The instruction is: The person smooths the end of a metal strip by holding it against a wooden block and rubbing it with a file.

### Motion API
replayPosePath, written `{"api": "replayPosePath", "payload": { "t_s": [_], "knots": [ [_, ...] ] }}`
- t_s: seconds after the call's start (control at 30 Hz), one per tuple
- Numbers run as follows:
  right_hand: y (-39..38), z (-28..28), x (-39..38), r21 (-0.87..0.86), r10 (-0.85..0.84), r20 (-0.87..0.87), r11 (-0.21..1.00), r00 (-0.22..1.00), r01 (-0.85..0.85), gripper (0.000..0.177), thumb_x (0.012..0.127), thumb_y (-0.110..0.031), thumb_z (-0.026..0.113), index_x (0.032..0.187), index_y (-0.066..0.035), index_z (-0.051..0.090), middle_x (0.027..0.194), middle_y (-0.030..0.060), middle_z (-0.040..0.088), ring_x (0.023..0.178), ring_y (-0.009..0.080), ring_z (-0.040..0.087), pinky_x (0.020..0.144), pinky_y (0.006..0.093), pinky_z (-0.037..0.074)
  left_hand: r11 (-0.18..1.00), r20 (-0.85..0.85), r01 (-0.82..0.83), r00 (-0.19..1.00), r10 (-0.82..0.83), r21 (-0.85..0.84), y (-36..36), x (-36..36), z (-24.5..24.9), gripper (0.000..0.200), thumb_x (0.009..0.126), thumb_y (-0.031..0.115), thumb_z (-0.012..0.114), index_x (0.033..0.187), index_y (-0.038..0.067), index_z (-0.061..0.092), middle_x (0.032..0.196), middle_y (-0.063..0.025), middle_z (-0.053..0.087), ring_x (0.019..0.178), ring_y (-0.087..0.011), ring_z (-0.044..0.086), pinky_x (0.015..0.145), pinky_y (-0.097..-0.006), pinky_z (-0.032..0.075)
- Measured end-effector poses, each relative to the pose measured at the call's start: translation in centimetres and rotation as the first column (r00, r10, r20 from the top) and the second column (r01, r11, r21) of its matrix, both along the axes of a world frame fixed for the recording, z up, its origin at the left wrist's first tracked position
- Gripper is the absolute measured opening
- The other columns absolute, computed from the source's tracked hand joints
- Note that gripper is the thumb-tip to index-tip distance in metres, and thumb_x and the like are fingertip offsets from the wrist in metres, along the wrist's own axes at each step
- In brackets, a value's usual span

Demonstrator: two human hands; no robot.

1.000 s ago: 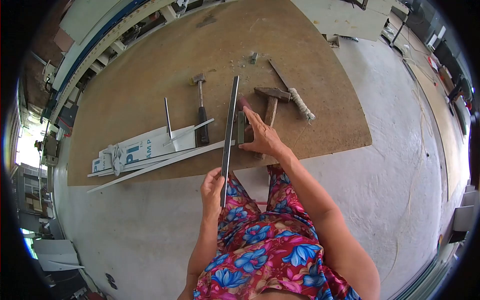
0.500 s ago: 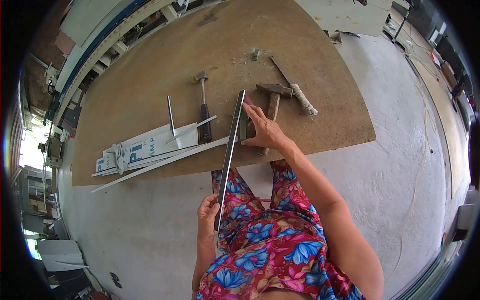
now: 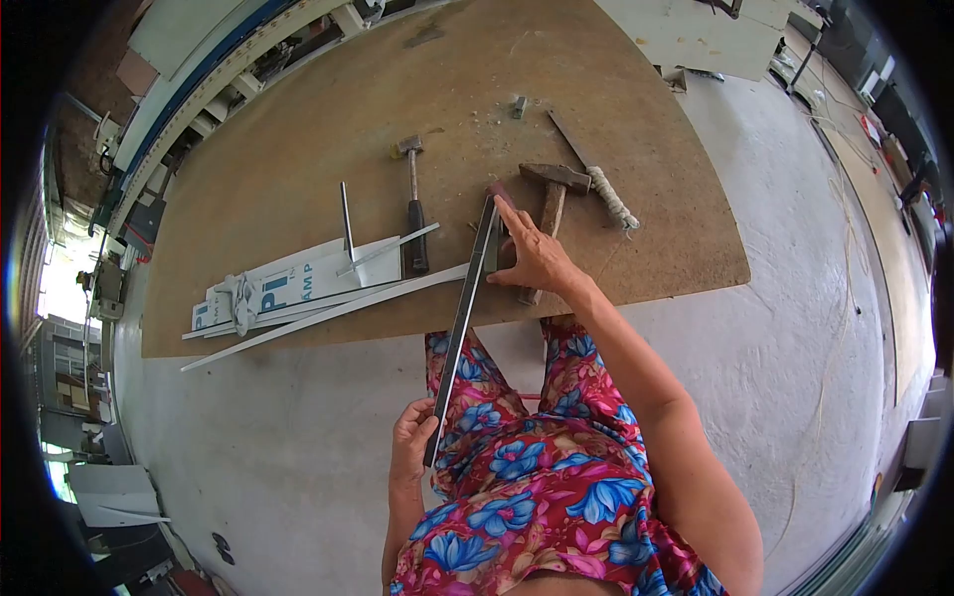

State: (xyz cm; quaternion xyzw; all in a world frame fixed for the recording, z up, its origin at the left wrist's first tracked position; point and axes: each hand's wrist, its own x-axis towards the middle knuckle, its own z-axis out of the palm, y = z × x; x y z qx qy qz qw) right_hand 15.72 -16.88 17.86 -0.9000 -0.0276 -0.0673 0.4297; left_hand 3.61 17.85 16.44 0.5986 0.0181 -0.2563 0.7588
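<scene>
A long, narrow dark metal strip (image 3: 460, 343) with pale edges slants from my lap up over the table's front edge. My left hand (image 3: 413, 437) pinches its lower end between thumb and fingers. At the upper end, my right hand (image 3: 537, 253) has its fingertips against the strip, the thumb spread lower down on the same side. Between that hand and the strip shows a dark greenish block (image 3: 493, 248), partly hidden. Just beyond the fingers lies a small reddish piece (image 3: 498, 189). Right beside the hand rests a wooden-handled hammer (image 3: 554, 199).
The brown table (image 3: 328, 119) also bears a smaller black-handled hammer (image 3: 415, 214), a blade with a cord-wrapped handle (image 3: 611, 197), and a small metal piece (image 3: 519, 107). At left are white strips (image 3: 328, 316), a printed sheet (image 3: 298, 283) and a grey cloth (image 3: 239, 298).
The strip's upper end has come down a little toward me, my right hand staying with it. My left hand keeps its hold, slightly lower. The whole view has shifted slightly.
</scene>
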Motion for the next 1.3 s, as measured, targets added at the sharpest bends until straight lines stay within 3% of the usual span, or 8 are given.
{"api": "replayPosePath", "payload": {
  "t_s": [0.33,0.53,0.63,0.77,0.97,1.07,1.17,1.3],
  "knots": [
    [0.1,0.7,-0.1,-0.033,0.022,0.015,0.999,1.0,-0.022,0.112,0.063,-0.025,0.085,0.152,-0.019,0.018,0.136,0.0177,0.042,0.1,0.0303,0.062,0.089,0.0411,0.051,0.978,0.004,0.166,0.986,-0.167,0.123,0.4,0.1,0.2,0.029,0.089,0.001,0.059,0.117,0.001,0.056,0.099,-0.0049,0.064,0.09,-0.0094,0.061,0.081,-0.0241,0.051],
    [0.1,0.3,0.0,-0.102,0.028,0.064,0.995,0.998,-0.022,0.103,0.065,-0.027,0.083,0.15,-0.022,0.027,0.137,0.0172,0.042,0.099,0.0311,0.062,0.09,0.0418,0.052,0.942,0.059,0.18,0.977,-0.205,0.284,1.5,1.9,0.4,0.037,0.084,0.009,0.068,0.119,0.001,0.056,0.086,-0.0017,0.063,0.076,-0.0077,0.057,0.07,-0.023,0.047],
    [0.1,0.0,0.1,-0.105,0.023,0.068,0.994,0.997,-0.016,0.101,0.065,-0.027,0.083,0.15,-0.022,0.028,0.137,0.0169,0.042,0.099,0.0315,0.061,0.09,0.0418,0.052,0.833,0.108,0.14,0.967,-0.232,0.536,1.5,3.2,1.9,0.04,0.082,0.012,0.072,0.118,0.001,0.057,0.078,0.0,0.06,0.069,-0.0067,0.053,0.063,-0.0233,0.043],
    [0.1,0.3,-0.1,-0.084,0.025,0.04,0.996,0.999,-0.021,0.102,0.065,-0.027,0.084,0.15,-0.022,0.028,0.138,0.0168,0.041,0.099,0.032,0.061,0.09,0.0415,0.052,0.707,0.241,0.0,0.94,-0.241,0.708,1.8,5.4,1.7,0.042,0.079,0.01,0.074,0.117,0.002,0.058,0.074,-0.0011,0.058,0.066,-0.0087,0.052,0.059,-0.0256,0.042],
    [0.1,0.1,0.0,-0.062,0.025,0.048,0.998,0.999,-0.022,0.102,0.064,-0.027,0.084,0.15,-0.022,0.028,0.139,0.0169,0.04,0.098,0.0317,0.062,0.088,0.0406,0.052,0.627,0.403,-0.194,0.891,-0.21,0.754,-0.1,9.2,3.1,0.04,0.079,0.007,0.072,0.117,0.002,0.06,0.075,-0.0031,0.058,0.066,-0.0111,0.053,0.06,-0.0281,0.043],
    [0.1,0.1,0.0,-0.065,0.026,0.062,0.998,0.998,-0.022,0.102,0.065,-0.025,0.083,0.15,-0.021,0.027,0.14,0.0166,0.04,0.097,0.0306,0.063,0.088,0.0396,0.052,0.658,0.493,-0.238,0.838,-0.232,0.714,-0.9,11.5,4.1,0.036,0.081,0.003,0.068,0.117,0.004,0.063,0.081,-0.006,0.059,0.07,-0.0155,0.055,0.065,-0.0302,0.045],
    [-0.3,-0.5,0.3,-0.032,0.048,0.078,0.998,0.996,-0.046,0.104,0.065,-0.023,0.083,0.151,-0.017,0.024,0.14,0.0179,0.04,0.096,0.0298,0.063,0.089,0.0391,0.051,0.565,0.568,-0.303,0.731,-0.38,0.767,-0.6,14.4,5.7,0.034,0.081,-0.001,0.065,0.115,0.007,0.067,0.087,-0.0096,0.059,0.077,-0.021,0.058,0.071,-0.0315,0.046],
    [-0.4,0.1,0.3,0.008,0.042,0.035,0.999,0.998,-0.043,0.11,0.064,-0.022,0.083,0.151,-0.011,0.018,0.14,0.0199,0.04,0.097,0.0294,0.064,0.09,0.0387,0.05,0.604,0.629,-0.288,0.608,-0.484,0.743,0.5,18.4,6.5,0.035,0.079,-0.002,0.066,0.113,0.008,0.069,0.091,-0.0132,0.061,0.083,-0.0278,0.059,0.076,-0.033,0.046]
  ]
}}
